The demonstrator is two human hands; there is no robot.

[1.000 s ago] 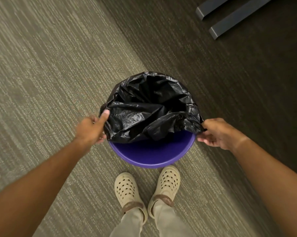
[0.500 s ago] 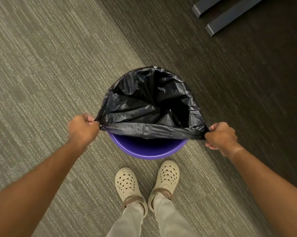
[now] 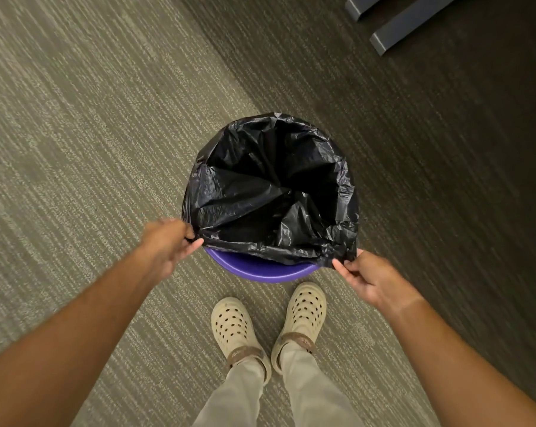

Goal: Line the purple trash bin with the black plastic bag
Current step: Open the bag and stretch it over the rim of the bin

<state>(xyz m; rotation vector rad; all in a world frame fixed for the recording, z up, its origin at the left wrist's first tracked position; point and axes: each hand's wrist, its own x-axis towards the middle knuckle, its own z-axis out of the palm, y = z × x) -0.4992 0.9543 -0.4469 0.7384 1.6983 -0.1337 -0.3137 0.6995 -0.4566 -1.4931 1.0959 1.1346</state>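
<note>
Two bare hands hold the mouth of the black plastic bag (image 3: 273, 192) over the purple trash bin (image 3: 260, 269), which stands on the carpet (image 3: 75, 149) just in front of the person's feet.

On the left side, the left hand (image 3: 168, 245) is at the left part of the bin rim. Its fingers are closed around the edge of the bag, and the thumb presses on the plastic from above. This hand is a little blurred, so the single fingers are not clear.

In the middle, the bag is open and spread wide. It covers the far side, the left side and the right side of the bin. Its near edge runs as a tight band from one hand to the other, and below this band a crescent of the purple rim and inner wall is uncovered. The inside of the bag is dark and crumpled. Under the bin, two cream clogs (image 3: 236, 328) point toward it, with light trousers (image 3: 310, 392) above them.

On the right side, the right hand (image 3: 371, 278) pinches the bag corner between the thumb and the first fingers, just beside the right part of the rim. Far away at the top right, two grey bars (image 3: 408, 23) lie on the darker floor.
</note>
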